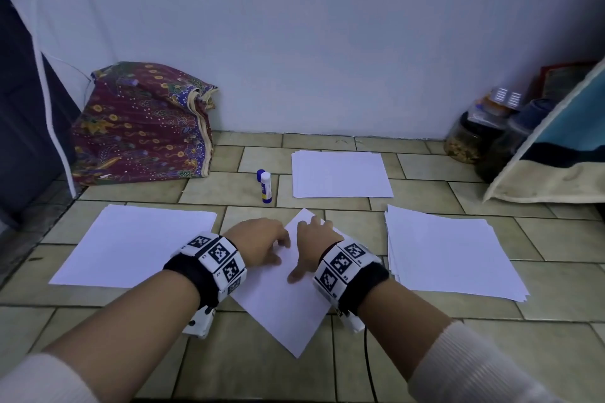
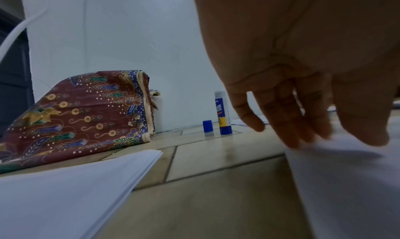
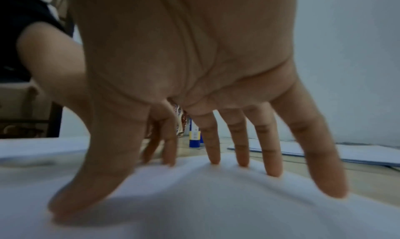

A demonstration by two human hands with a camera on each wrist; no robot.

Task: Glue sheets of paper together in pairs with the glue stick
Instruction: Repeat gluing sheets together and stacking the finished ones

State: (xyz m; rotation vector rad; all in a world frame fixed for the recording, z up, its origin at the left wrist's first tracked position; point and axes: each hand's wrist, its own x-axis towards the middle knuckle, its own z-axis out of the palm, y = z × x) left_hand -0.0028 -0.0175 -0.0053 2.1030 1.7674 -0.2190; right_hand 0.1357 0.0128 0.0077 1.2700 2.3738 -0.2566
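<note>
**Both hands flat on the middle sheet**

Left hand and right hand press on the angled sheet on the tiled floor, fingers straight and spread, tips on paper. The glue stick stands uncapped beyond them, cap just beside. Paper stacks lie left, right and far.
</note>
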